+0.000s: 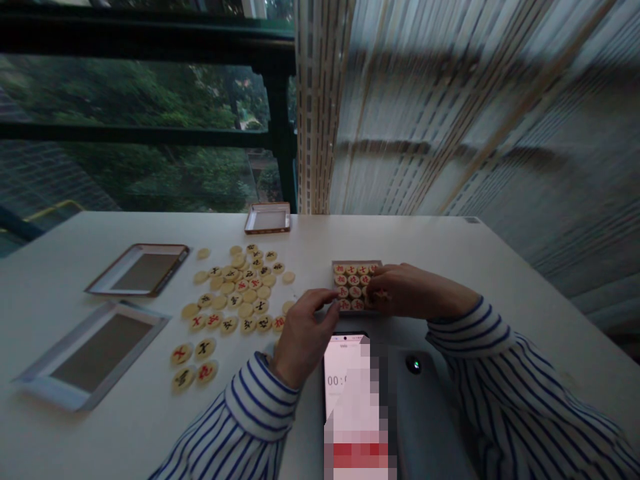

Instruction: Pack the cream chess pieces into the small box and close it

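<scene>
A small brown box [336, 265] on the white table [450, 253] holds rows of round wooden game pieces with red characters. My right hand [407, 291] rests over the box's right side, fingers curled in a pinch on a piece there. My left hand [305, 333] reaches to the box's near left corner, thumb and forefinger closed at its edge; what they hold is hidden. A loose spread of the same pale pieces [237, 293], marked in red or black, lies to the left of my hands.
A phone [345, 380] with a lit screen lies just below my hands, beside a dark grey device [425, 407]. Three shallow trays or lids sit on the table: far centre [267, 218], left [140, 269], near left [93, 352]. Window and blinds stand behind.
</scene>
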{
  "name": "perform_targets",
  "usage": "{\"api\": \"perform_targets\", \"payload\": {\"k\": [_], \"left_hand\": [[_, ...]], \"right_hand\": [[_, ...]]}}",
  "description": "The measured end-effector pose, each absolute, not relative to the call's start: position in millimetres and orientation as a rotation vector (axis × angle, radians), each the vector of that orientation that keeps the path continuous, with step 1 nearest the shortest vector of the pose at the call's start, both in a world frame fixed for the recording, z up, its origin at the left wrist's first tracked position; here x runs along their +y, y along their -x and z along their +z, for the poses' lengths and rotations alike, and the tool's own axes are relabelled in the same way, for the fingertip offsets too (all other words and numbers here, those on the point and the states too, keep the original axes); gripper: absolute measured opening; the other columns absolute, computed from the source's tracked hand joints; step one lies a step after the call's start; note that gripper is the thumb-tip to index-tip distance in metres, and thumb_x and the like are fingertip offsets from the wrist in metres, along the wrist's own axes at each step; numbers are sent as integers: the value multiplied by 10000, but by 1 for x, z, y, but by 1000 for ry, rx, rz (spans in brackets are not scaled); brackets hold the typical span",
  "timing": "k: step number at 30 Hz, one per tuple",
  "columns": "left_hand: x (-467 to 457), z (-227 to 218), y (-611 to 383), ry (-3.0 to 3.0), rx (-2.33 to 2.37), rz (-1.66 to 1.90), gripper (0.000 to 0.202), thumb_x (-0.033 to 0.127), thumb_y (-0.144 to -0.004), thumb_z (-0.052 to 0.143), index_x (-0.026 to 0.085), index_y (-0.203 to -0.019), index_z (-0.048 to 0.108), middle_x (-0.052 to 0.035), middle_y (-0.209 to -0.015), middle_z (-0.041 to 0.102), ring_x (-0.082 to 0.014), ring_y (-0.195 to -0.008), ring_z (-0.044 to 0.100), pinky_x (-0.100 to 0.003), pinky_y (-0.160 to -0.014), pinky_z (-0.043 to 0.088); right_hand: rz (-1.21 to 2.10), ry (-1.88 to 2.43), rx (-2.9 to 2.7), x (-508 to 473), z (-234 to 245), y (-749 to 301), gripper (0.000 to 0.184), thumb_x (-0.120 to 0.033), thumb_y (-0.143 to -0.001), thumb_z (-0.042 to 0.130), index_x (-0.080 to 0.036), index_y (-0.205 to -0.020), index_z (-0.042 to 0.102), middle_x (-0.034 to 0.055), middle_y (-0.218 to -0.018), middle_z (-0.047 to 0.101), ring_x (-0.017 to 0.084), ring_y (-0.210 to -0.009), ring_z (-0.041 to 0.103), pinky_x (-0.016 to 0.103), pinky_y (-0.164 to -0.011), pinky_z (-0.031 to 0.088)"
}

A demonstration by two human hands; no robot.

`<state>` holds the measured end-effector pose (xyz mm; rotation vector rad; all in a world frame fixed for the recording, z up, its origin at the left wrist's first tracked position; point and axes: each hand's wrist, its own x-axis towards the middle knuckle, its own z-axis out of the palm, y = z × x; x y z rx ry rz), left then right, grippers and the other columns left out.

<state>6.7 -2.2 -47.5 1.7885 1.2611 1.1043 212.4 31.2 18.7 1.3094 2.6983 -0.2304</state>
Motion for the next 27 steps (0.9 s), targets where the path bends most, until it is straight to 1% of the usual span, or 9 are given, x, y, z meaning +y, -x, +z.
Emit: {"api": "perform_targets", "payload": {"k": [8, 21, 27], "left_hand": [[-3, -45, -7, -1789, 1259, 1116, 193, 242, -804, 531, 171, -948, 639, -69, -966, 657, -173, -909, 612, -344, -843, 494], [-3, -45, -7, -1803, 1263, 1111, 191, 240, -806, 530, 166, -949, 634, -66, -962, 655, -167, -903, 610, -331, -833, 495], [-3, -45, -8, -1791, 1270, 1113, 184, 237, -799, 538, 169, -938, 637, -67, -949, 660, -172, -893, 615, -332, -818, 503]], "right_hand": [[-259, -1337, 2673, 30, 22, -211, 163, -273, -777, 520, -179, -831, 641, 76, -888, 647, 170, -761, 603, 272, -668, 429], [-249, -1329, 2667, 29, 26, -208, 159, -244, -783, 502, -167, -783, 641, 73, -864, 649, 159, -725, 596, 254, -631, 414], [-260, -1344, 2659, 29, 24, -209, 162, -251, -781, 515, -172, -819, 651, 77, -877, 651, 168, -739, 604, 265, -647, 420]]}}
